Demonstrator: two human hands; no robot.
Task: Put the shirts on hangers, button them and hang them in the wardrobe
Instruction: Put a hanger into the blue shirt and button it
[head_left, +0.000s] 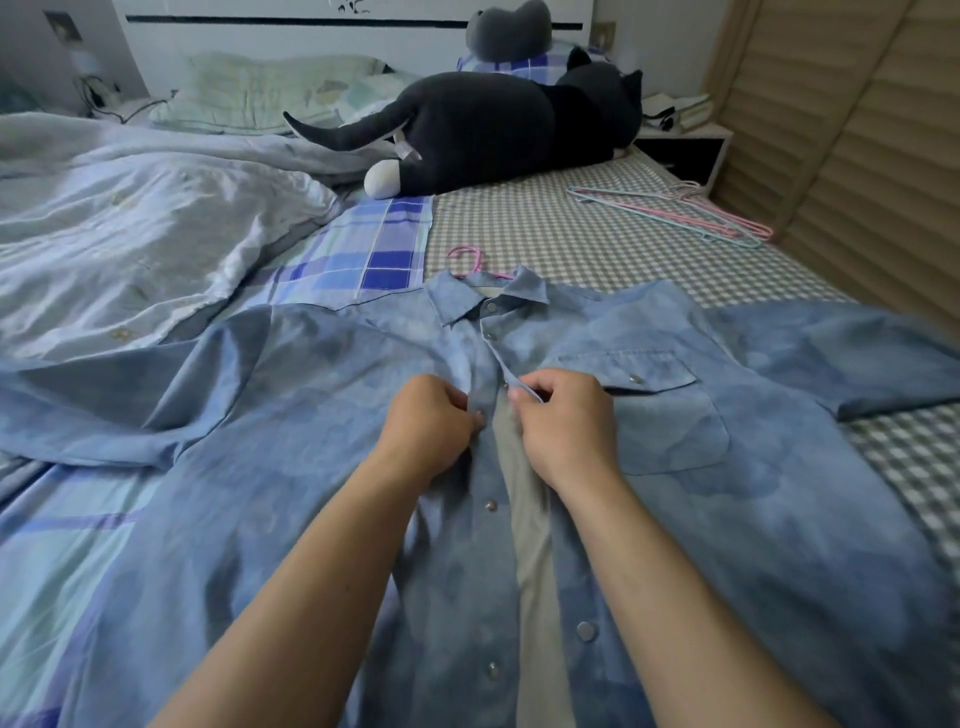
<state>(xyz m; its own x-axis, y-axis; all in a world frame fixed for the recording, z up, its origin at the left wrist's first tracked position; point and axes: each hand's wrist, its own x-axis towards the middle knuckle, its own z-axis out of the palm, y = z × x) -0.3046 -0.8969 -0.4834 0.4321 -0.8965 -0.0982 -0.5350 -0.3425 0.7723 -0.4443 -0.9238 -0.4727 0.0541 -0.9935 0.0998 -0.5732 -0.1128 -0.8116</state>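
Head view shows the bed (545, 228) as the work surface, and every position below is given relative to the blue shirt (675, 415) spread front-up across its near half. Beyond the shirt's left sleeve lies a rumpled duvet (156, 218); beyond the collar a dark plush cat (493, 130) rests near the headboard; beyond the right shoulder, well apart, a bundle of spare hangers (691, 213) lies beside the louvred door. The pink hanger (470, 260) is already inside the shirt, its hook emerging just past the collar. The two uppermost snaps appear fastened; below them the front is open, showing pale lining between the plackets. The left hand (431, 426) is closed in a pinch on the stud-side placket at the third snap (479, 414). The right hand (566, 421) is likewise closed, thumb and forefinger gripping the opposite placket edge and lifting it slightly off the shirt. For a clean closure, judge alignment first: lay the right-hand edge over the left so socket sits squarely above stud, keep both plackets taut along their length, then press straight down. Three lower snaps, nearer the hem, are not yet joined; working downward in order should prevent mismatched pairs
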